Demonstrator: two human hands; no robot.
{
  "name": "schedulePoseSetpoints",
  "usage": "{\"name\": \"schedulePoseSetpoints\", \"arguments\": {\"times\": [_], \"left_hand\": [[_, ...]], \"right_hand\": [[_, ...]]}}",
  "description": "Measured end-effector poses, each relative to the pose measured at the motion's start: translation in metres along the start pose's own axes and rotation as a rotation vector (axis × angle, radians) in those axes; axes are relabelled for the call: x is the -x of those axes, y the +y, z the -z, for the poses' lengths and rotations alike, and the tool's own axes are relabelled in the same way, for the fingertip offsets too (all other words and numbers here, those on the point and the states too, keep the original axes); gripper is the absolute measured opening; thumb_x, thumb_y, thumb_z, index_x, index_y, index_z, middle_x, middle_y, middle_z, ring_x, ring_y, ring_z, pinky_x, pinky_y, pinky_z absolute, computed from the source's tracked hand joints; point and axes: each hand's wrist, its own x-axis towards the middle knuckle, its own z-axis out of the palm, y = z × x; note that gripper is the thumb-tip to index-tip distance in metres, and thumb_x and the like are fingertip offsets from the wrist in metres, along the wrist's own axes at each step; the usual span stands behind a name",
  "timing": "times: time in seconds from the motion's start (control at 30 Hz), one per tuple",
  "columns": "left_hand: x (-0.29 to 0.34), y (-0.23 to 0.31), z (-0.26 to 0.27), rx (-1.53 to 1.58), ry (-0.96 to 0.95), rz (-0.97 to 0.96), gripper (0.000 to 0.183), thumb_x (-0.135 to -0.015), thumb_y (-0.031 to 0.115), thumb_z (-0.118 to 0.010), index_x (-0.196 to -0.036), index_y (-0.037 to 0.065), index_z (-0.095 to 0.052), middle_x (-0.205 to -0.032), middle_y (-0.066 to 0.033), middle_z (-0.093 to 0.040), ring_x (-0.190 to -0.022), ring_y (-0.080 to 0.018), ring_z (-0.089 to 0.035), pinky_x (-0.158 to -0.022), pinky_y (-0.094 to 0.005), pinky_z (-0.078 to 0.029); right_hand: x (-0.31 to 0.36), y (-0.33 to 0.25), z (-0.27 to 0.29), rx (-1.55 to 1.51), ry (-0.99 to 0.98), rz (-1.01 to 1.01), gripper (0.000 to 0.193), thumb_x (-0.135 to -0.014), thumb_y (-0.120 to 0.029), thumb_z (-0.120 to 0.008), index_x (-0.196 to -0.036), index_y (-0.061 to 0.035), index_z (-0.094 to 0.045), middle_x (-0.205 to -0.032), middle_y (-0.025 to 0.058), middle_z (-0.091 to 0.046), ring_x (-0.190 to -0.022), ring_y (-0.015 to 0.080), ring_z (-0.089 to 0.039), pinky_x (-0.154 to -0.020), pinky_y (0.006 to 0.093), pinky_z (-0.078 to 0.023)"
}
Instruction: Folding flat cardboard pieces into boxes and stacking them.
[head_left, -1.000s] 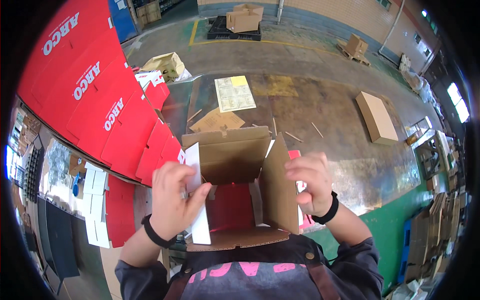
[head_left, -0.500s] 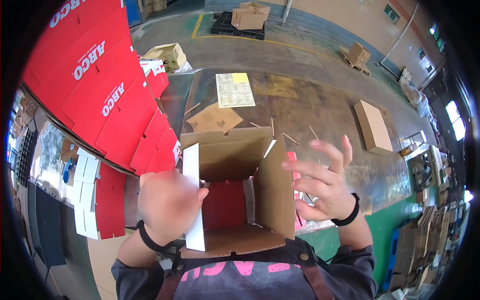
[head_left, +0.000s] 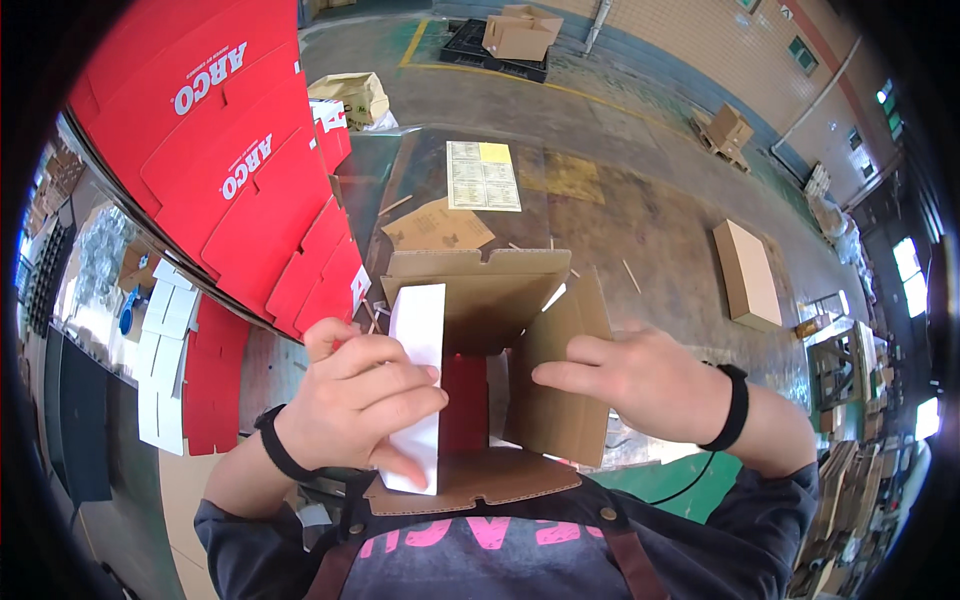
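An open cardboard box stands upright in front of my body, brown on the inside with red at the bottom. Its far and near flaps spread outward. On the left side is a white flap, and my left hand is closed on it, fingers bent over the face and thumb low. My right hand grips the brown right flap, its fingers reaching over to the inner face. The right thumb is hidden behind that flap.
Tall stacked red cardboard blanks lean close on the left. Beyond the box lie a printed sheet, a torn cardboard piece and thin scraps on the dark table. A closed brown carton sits at the right.
My right hand has come from spread fingers beside the box to a hold on the right flap, which now tilts inward. My left hand has shifted onto the white flap, turning it inward.
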Motion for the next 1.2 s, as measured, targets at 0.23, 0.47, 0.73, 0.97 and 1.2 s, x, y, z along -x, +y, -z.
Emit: {"name": "schedulePoseSetpoints", "arguments": {"times": [0.23,0.47,0.73,0.97,1.2], "left_hand": [[0.024,-0.01,-0.017,0.099,-0.021,-0.046,0.092,-0.072,0.092,-0.033,-0.115,0.017,-0.064,-0.122,-0.0017,-0.064,-0.106,-0.0246,-0.054,-0.092,-0.0454,-0.029],[0.027,-0.01,-0.031,0.114,-0.137,-0.061,0.075,-0.073,0.081,-0.053,-0.114,0.019,-0.065,-0.127,0.0007,-0.06,-0.123,-0.0166,-0.051,-0.105,-0.0458,-0.026],[0.011,-0.006,-0.061,0.26,-0.192,-0.175,0.045,-0.08,0.058,-0.065,-0.092,0.015,-0.062,-0.099,-0.0009,-0.059,-0.102,-0.0211,-0.055,-0.096,-0.0465,-0.03],[0.014,-0.01,-0.049,0.25,-0.083,-0.119,0.044,-0.077,0.057,-0.066,-0.091,0.016,-0.059,-0.098,-0.0009,-0.058,-0.099,-0.0198,-0.057,-0.092,-0.0443,-0.029],[0.007,-0.01,-0.055,0.27,-0.097,-0.117,0.042,-0.079,0.055,-0.066,-0.091,0.015,-0.059,-0.1,-0.0008,-0.059,-0.101,-0.0194,-0.058,-0.093,-0.0442,-0.03]], "right_hand": [[0.003,-0.007,-0.053,-0.155,0.623,-0.25,0.069,-0.072,0.003,-0.065,-0.137,-0.0169,-0.05,-0.123,0.0069,-0.059,-0.09,0.0283,-0.065,-0.077,0.0343,-0.051],[0.013,-0.004,-0.078,0.054,0.747,-0.132,0.046,-0.084,-0.031,-0.068,-0.128,-0.0181,-0.062,-0.142,0.0069,-0.055,-0.136,0.0311,-0.04,-0.114,0.055,-0.012],[-0.041,-0.006,-0.068,-0.237,0.45,0.333,0.069,-0.087,-0.072,-0.049,-0.115,-0.0105,-0.063,-0.132,0.0106,-0.059,-0.129,0.032,-0.052,-0.114,0.0575,-0.019],[-0.049,-0.002,-0.049,-0.211,0.421,0.429,0.055,-0.079,-0.064,-0.063,-0.09,-0.0108,-0.059,-0.093,0.0073,-0.053,-0.1,0.0287,-0.056,-0.109,0.0537,-0.034],[-0.041,0.001,-0.04,-0.114,-0.047,0.156,0.044,-0.081,-0.051,-0.07,-0.076,-0.0091,-0.059,-0.083,0.0067,-0.055,-0.078,0.0254,-0.052,-0.09,0.0399,-0.046]]}}
